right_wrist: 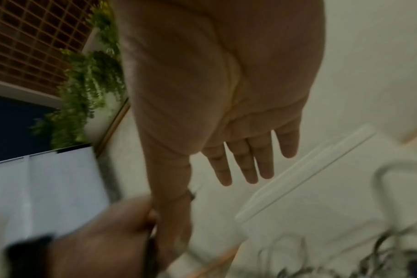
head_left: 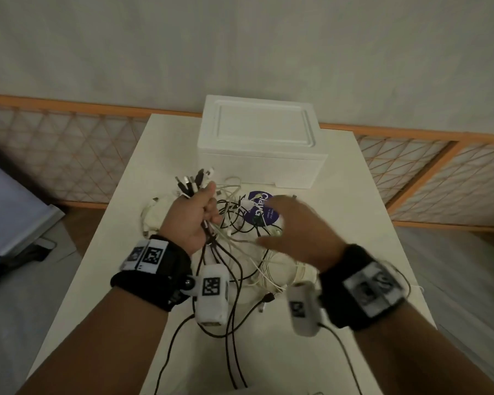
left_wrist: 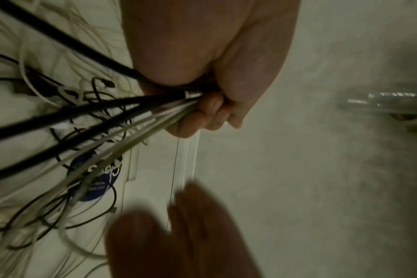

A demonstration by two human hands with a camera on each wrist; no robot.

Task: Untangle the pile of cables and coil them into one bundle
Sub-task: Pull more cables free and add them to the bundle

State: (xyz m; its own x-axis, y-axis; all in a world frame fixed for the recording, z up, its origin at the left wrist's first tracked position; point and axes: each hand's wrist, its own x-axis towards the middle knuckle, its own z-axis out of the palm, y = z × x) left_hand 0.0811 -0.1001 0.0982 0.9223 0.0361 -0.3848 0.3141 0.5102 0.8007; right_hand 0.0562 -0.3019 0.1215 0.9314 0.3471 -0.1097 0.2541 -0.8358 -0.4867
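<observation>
Left hand (head_left: 196,215) grips a bunch of cables (head_left: 234,223) by the plug ends, the rest trailing over the tabletop (head_left: 354,218). Right hand (head_left: 294,226) hovers beside it, fingers spread, holding nothing. White foam box (head_left: 260,141) sits just beyond both hands; bare tabletop right of the right hand.

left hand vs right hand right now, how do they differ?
The left hand is curled round a gathered bunch of cables, connector ends sticking out above its fist; the right hand holds nothing. The left hand's fingers are closed tight in the left wrist view; the right hand's fingers are straight and spread. The left hand looks sharp, the right is motion-blurred. Both are over the loose cable pile on the white table.
</observation>
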